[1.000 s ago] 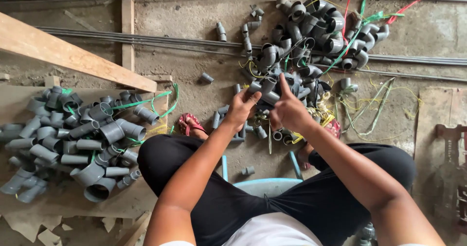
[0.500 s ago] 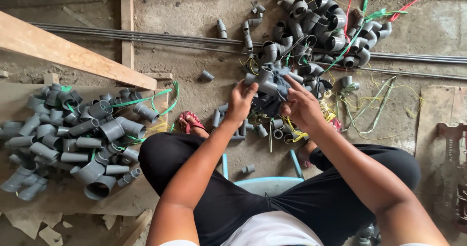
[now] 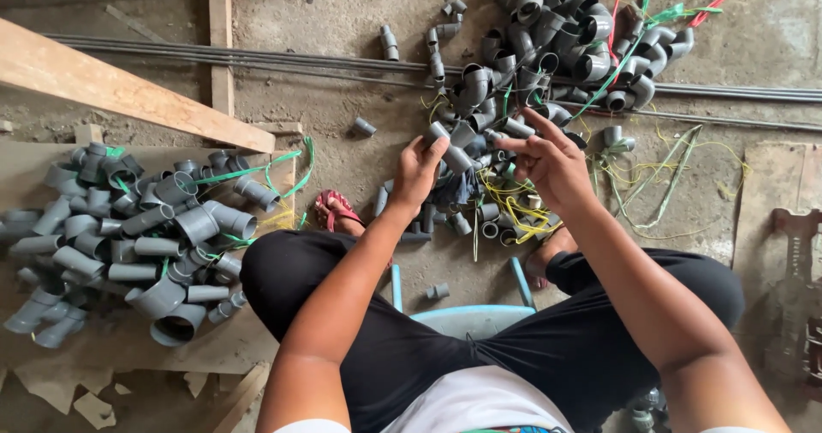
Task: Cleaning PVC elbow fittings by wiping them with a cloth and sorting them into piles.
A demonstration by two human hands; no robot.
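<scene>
Centre frame, the left hand (image 3: 417, 169) pinches a grey fitting (image 3: 449, 145) upright; the right hand (image 3: 548, 161) grips another (half hidden), both lifted clear of the pile (image 3: 548, 30).

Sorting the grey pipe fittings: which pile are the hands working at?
The far pile ahead of the knees; both hands are at its near edge, unlike the left-side pile.

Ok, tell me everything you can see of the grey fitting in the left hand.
The small grey fitting looks like a plastic pipe elbow, matt and dusty. The left hand pinches it at the fingertips, raised above the floor litter, open end tilted up-left. The right hand is close beside it; contact cannot be told.
</scene>
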